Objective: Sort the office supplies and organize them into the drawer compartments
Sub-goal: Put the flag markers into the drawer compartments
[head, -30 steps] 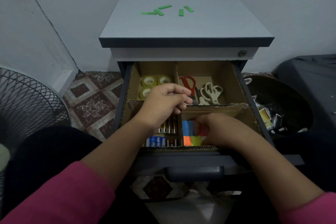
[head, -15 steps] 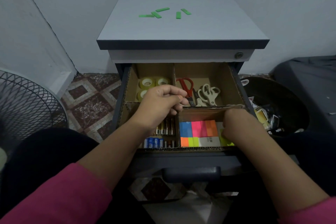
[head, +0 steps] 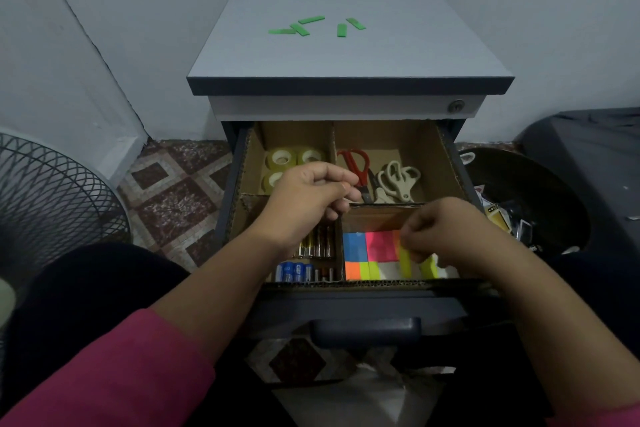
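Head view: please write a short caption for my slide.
Right hand arranges sticky notes in cardboard-divided drawer; left hand hovers above batteries.

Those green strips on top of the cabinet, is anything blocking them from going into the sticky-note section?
Nothing stands on the cabinet top around the green strips. The right hand itself hovers over the sticky-note compartment, covering part of it.

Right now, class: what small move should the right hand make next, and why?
Probably lay the yellow sticky strips flat beside the pink pad: the right hand pinches them over the near-right compartment, where the other notes lie.
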Demonstrator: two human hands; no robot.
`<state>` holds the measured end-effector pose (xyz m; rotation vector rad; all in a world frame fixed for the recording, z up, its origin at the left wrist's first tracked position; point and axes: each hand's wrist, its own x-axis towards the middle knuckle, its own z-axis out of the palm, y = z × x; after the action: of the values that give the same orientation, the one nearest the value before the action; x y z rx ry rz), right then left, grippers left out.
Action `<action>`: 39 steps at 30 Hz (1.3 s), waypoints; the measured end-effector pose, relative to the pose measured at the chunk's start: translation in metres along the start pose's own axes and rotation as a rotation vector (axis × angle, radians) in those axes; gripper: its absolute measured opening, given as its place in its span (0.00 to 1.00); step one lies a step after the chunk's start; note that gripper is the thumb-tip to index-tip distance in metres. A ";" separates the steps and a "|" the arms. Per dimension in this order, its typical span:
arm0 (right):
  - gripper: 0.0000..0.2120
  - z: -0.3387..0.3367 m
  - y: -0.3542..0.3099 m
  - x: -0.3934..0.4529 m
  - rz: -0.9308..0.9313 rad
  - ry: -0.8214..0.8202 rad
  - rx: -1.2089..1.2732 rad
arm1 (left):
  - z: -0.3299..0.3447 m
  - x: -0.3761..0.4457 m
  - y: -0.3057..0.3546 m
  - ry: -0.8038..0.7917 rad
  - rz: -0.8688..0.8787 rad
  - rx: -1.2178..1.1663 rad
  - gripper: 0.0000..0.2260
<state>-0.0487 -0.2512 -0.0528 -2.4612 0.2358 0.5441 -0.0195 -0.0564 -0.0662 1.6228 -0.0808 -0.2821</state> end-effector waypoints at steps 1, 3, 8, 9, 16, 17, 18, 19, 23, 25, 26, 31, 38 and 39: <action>0.05 0.002 -0.001 0.000 -0.019 -0.049 0.049 | 0.000 0.000 0.000 -0.003 -0.002 0.004 0.07; 0.06 0.010 0.001 0.004 -0.057 -0.078 0.006 | 0.001 0.000 0.000 -0.001 -0.002 0.010 0.07; 0.08 0.021 0.002 0.013 -0.084 -0.063 -0.143 | 0.000 0.000 0.000 0.004 -0.005 0.023 0.07; 0.07 0.022 0.002 0.013 -0.091 -0.062 -0.155 | 0.000 0.000 0.000 0.003 -0.004 0.026 0.07; 0.06 0.026 -0.001 0.013 -0.096 -0.046 -0.199 | 0.000 0.000 -0.001 -0.003 -0.001 0.022 0.07; 0.05 0.026 -0.001 0.013 -0.097 -0.049 -0.207 | 0.000 0.000 -0.001 -0.004 -0.001 0.023 0.07; 0.05 0.026 -0.001 0.013 -0.101 -0.047 -0.218 | 0.000 0.000 -0.001 -0.003 -0.001 0.025 0.07; 0.05 0.026 -0.001 0.013 -0.104 -0.042 -0.228 | 0.000 0.000 -0.001 -0.003 -0.001 0.027 0.07; 0.05 0.027 0.000 0.014 -0.115 -0.023 -0.243 | 0.000 0.000 0.000 -0.003 -0.003 0.027 0.07; 0.05 0.027 0.001 0.014 -0.121 -0.015 -0.245 | 0.000 0.000 0.000 -0.003 -0.007 0.027 0.07; 0.04 0.026 0.001 0.013 -0.128 -0.013 -0.244 | 0.000 0.000 0.000 -0.003 -0.008 0.028 0.07; 0.08 0.022 0.001 0.011 -0.150 -0.069 -0.250 | 0.001 0.000 0.001 0.002 -0.017 0.026 0.07; 0.10 0.024 0.003 0.015 -0.183 -0.111 -0.302 | 0.003 0.002 0.001 -0.006 -0.037 0.029 0.08; 0.11 0.024 0.003 0.016 -0.182 -0.113 -0.308 | 0.003 0.002 0.001 -0.007 -0.039 0.029 0.08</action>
<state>-0.0429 -0.2403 -0.0790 -2.6990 -0.1276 0.6795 -0.0179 -0.0597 -0.0659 1.6538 -0.0589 -0.3178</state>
